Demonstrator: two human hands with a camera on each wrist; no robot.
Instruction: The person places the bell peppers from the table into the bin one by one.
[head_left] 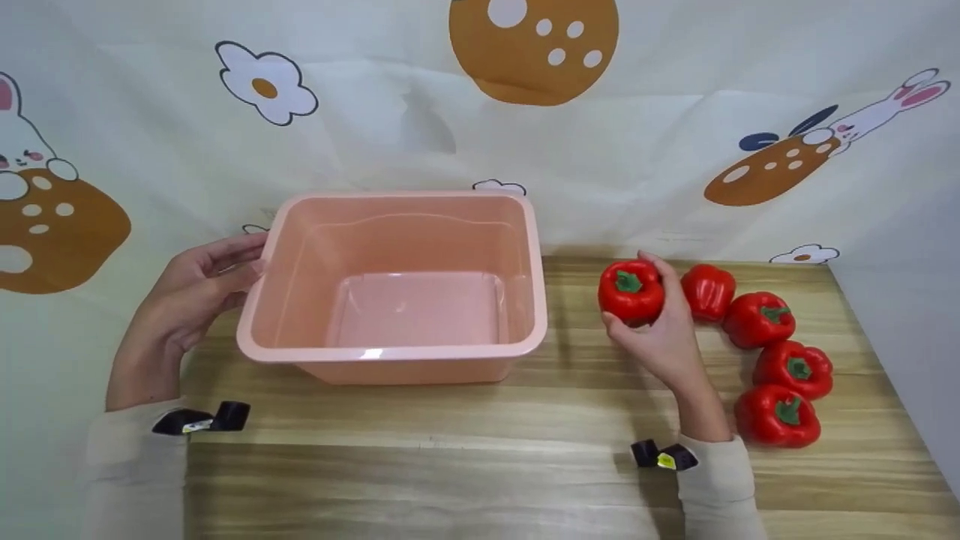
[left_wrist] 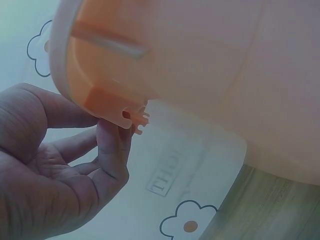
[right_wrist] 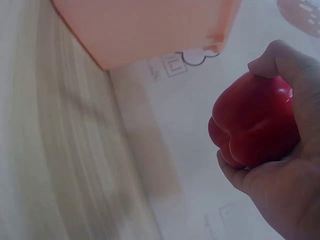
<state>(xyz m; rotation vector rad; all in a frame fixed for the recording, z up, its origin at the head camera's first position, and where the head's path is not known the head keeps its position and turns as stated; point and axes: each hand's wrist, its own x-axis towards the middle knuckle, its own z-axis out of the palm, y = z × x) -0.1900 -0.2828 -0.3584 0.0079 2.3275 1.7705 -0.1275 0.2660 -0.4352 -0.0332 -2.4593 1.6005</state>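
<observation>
A pink plastic basin (head_left: 390, 354) stands on the table at the left of centre, with nothing inside it. My left hand (head_left: 184, 296) holds its left rim; in the left wrist view the fingers (left_wrist: 111, 150) curl under the rim beside a small notched tab. To the right of the basin, my right hand (head_left: 670, 341) grips a red bell pepper (head_left: 626, 304), its green stem facing up. Thumb and fingers wrap its sides, and in the right wrist view the lobed underside of the pepper (right_wrist: 252, 125) shows apart from the table.
Several more red bell peppers (head_left: 759, 320) lie in a curved row along the right side of the wood-grain table (head_left: 450, 465), close beside my right hand and forearm. A patterned white sheet (head_left: 375, 142) hangs behind the table, right behind the basin.
</observation>
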